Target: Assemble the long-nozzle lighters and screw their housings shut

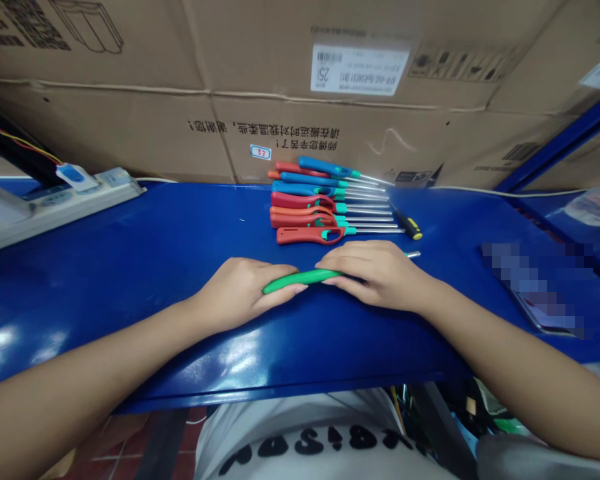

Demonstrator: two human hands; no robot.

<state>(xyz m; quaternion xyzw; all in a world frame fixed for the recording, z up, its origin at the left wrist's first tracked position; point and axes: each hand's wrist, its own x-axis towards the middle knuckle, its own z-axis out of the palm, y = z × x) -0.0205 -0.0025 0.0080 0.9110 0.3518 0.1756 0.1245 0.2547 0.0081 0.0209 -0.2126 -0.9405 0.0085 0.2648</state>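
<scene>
Over a blue table [130, 263], a person's left grip [243, 290] and right grip [377, 275] are both closed on a green stick lighter [310, 277], one at each end of its visible handle [286, 282]. It looks light and stiff, the plastic smooth and perhaps slippery. The handle seems the best hold, clear of the slim metal tip [415, 254] showing past the right grip.

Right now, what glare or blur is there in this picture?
Head view: white glare on the bare table, nearest the person and at far left; head view: blocky pixels hide most of the phone; head view: small print near the top of the box is soft, while the green lighter has a fairly clear outline.
</scene>
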